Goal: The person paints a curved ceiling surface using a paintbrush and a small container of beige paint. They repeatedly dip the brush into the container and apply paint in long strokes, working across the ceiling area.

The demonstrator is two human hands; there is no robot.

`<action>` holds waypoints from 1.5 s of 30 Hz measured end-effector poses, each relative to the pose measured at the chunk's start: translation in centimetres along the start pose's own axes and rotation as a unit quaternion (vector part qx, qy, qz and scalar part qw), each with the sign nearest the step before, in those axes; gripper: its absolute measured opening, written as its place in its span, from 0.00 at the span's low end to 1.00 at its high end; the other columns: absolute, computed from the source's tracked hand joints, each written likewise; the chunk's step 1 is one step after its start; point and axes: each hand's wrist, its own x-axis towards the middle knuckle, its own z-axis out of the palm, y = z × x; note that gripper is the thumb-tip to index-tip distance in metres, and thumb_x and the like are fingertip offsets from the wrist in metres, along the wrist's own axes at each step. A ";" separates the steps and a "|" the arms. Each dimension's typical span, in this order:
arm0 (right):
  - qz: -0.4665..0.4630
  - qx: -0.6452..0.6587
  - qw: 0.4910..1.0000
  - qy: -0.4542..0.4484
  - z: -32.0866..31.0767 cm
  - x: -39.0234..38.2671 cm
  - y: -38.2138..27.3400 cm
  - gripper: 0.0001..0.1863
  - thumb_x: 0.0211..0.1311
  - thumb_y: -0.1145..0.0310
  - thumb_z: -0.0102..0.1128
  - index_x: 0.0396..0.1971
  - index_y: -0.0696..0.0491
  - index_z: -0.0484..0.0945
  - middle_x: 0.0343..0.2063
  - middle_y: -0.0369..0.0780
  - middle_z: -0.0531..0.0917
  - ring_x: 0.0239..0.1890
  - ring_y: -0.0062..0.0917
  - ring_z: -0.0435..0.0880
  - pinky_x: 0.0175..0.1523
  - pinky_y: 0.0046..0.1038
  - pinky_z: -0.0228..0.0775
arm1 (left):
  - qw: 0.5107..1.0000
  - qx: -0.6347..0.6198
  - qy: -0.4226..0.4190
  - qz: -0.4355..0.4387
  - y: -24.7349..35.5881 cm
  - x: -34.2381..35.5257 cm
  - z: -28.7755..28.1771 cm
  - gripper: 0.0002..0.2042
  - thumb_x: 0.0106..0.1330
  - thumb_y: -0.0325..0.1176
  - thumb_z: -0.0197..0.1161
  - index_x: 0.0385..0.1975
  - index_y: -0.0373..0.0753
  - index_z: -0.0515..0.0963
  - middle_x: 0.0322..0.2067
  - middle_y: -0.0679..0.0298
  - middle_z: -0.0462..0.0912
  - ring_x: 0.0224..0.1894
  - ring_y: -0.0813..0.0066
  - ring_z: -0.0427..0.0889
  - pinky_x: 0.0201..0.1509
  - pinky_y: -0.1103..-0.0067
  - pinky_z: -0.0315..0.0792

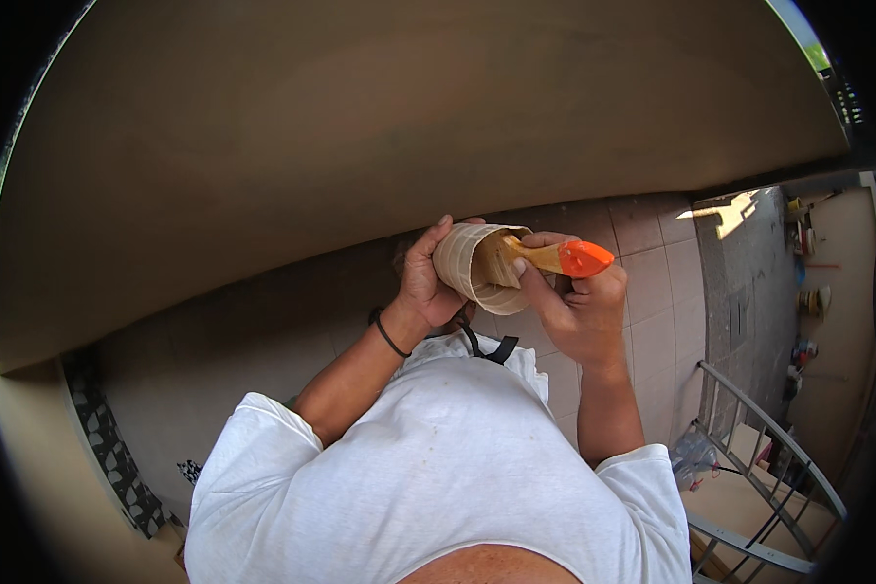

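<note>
Beige ribbed tub sits tilted in the left hand, right hand gripping an orange-ended brush.

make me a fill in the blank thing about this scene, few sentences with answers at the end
The right hand grips a paintbrush whose handle tip is bright ____.
The left hand, with a ____ band around its wrist, holds a beige tub.
The person's T-shirt is ____.
A metal frame stands on the picture's ____ side.
Missing words: orange; black; white; right.
</note>
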 end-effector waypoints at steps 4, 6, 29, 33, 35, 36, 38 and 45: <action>0.060 0.104 0.991 0.057 -1.3 -0.8 -0.2 0.10 0.66 0.78 0.75 0.44 0.64 0.87 0.28 0.38 0.90 0.28 0.14 0.87 0.29 0.16 0.75 | 1.000 -0.015 -0.006 -0.004 0.2 -0.4 0.7 0.23 0.75 0.54 0.64 0.53 0.39 0.84 0.52 0.58 0.89 0.55 0.61 0.88 0.64 0.60 0.81; 0.061 0.111 0.990 0.069 -1.7 -1.1 -0.1 0.09 0.66 0.78 0.75 0.43 0.64 0.87 0.29 0.38 0.91 0.29 0.15 0.89 0.30 0.17 0.77 | 1.000 -0.020 -0.014 -0.008 0.1 -0.4 0.8 0.23 0.75 0.55 0.64 0.53 0.40 0.84 0.52 0.57 0.89 0.56 0.60 0.87 0.65 0.59 0.80; -0.035 0.109 0.975 0.190 -3.9 -4.0 3.0 0.13 0.63 0.74 0.80 0.44 0.60 0.86 0.42 0.43 0.89 0.44 0.29 0.91 0.47 0.27 0.86 | 0.994 0.017 -0.042 -0.101 -2.4 3.4 3.0 0.26 0.80 0.53 0.56 0.59 0.35 0.83 0.55 0.52 0.89 0.59 0.56 0.87 0.67 0.60 0.80; -0.047 0.072 0.971 0.225 -5.1 -5.4 3.3 0.13 0.65 0.71 0.79 0.44 0.59 0.86 0.45 0.47 0.90 0.46 0.33 0.93 0.48 0.28 0.89 | 0.989 0.050 -0.075 -0.118 -4.1 5.2 2.6 0.27 0.82 0.54 0.51 0.60 0.35 0.82 0.55 0.54 0.89 0.59 0.57 0.86 0.66 0.61 0.80; -0.025 0.084 0.965 0.249 -5.5 -6.2 3.5 0.13 0.65 0.71 0.78 0.45 0.60 0.85 0.46 0.49 0.90 0.46 0.34 0.93 0.49 0.28 0.89 | 0.984 0.068 -0.077 -0.147 -4.8 5.8 3.4 0.27 0.82 0.54 0.51 0.61 0.37 0.82 0.57 0.55 0.88 0.60 0.58 0.85 0.66 0.60 0.81; -0.008 0.089 0.959 0.268 -6.1 -6.7 3.3 0.13 0.66 0.72 0.78 0.45 0.60 0.85 0.45 0.48 0.90 0.47 0.34 0.93 0.50 0.29 0.89 | 0.983 0.076 -0.067 -0.154 -5.4 6.3 3.6 0.27 0.81 0.56 0.53 0.62 0.38 0.82 0.59 0.56 0.86 0.61 0.57 0.85 0.65 0.59 0.81; 0.010 0.109 0.948 0.300 -6.6 -7.3 3.1 0.12 0.67 0.74 0.77 0.45 0.60 0.84 0.45 0.47 0.90 0.48 0.32 0.93 0.53 0.30 0.88 | 0.981 0.097 -0.067 -0.153 -6.1 7.9 2.6 0.28 0.81 0.57 0.54 0.63 0.39 0.81 0.60 0.57 0.86 0.61 0.57 0.85 0.65 0.58 0.82; 0.051 0.236 0.881 0.407 -8.6 -9.2 3.4 0.07 0.70 0.75 0.73 0.41 0.59 0.82 0.43 0.46 0.89 0.48 0.29 0.92 0.53 0.30 0.87 | 0.970 0.103 -0.066 -0.210 -8.7 10.7 3.5 0.29 0.79 0.57 0.58 0.65 0.38 0.79 0.59 0.52 0.87 0.59 0.54 0.87 0.62 0.57 0.85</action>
